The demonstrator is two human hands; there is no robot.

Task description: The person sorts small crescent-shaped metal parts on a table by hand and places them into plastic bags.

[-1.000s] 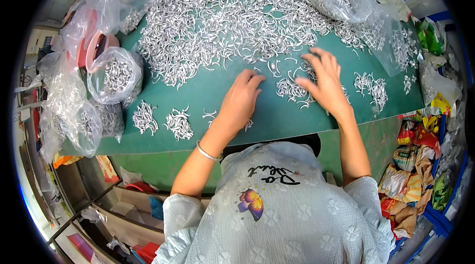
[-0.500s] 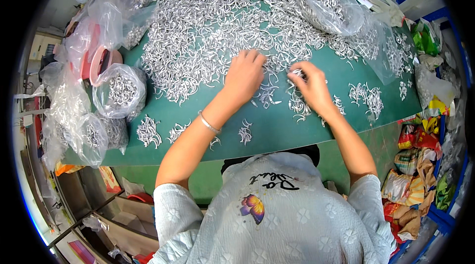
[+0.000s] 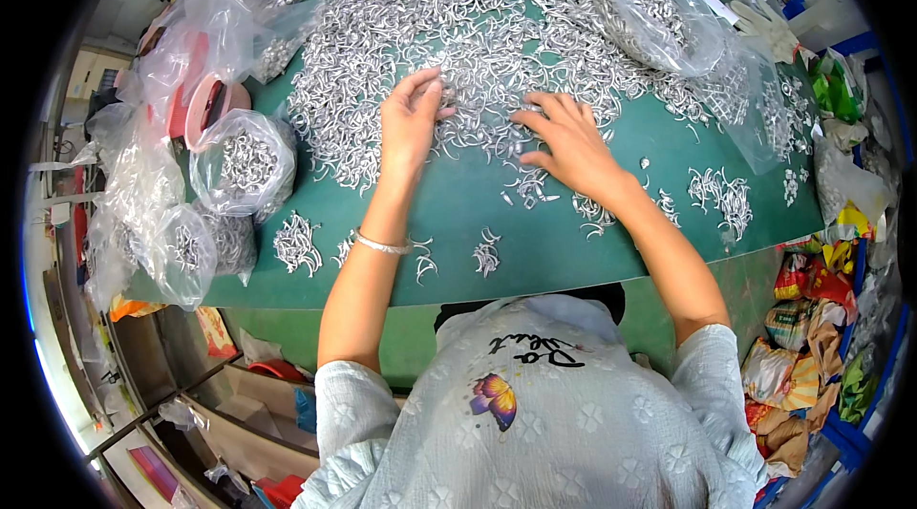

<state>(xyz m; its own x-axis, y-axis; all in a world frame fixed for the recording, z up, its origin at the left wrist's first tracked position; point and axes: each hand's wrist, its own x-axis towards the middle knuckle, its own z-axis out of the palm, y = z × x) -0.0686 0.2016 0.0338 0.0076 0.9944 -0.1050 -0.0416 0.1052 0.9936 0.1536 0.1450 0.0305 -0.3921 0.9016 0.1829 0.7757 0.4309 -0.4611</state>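
A broad heap of small curved silver metal pieces [image 3: 382, 31] covers the far middle of the green table. At its near left edge is my left hand [image 3: 409, 125], fingers bent and thumb apart from them, with nothing visible in its grasp. My right hand [image 3: 571, 141] lies over the heap's near edge, palm down, fingers spread. Below its thumb sits a small cluster of silver pieces [image 3: 528, 188]. Another little pile [image 3: 594, 213] is partly hidden beneath my right wrist.
Small sorted piles [image 3: 297, 244] line the table's near side, with a larger one [image 3: 721, 199] to the right. Open plastic bags of silver pieces [image 3: 244, 165] stand at left. A big clear bag [image 3: 659, 17] rests far right. Packages [image 3: 788, 366] crowd the right side.
My left hand has moved left along the heap. My right hand has shifted left from the small pile, and its curled fingers have spread. The whole view has shifted slightly.
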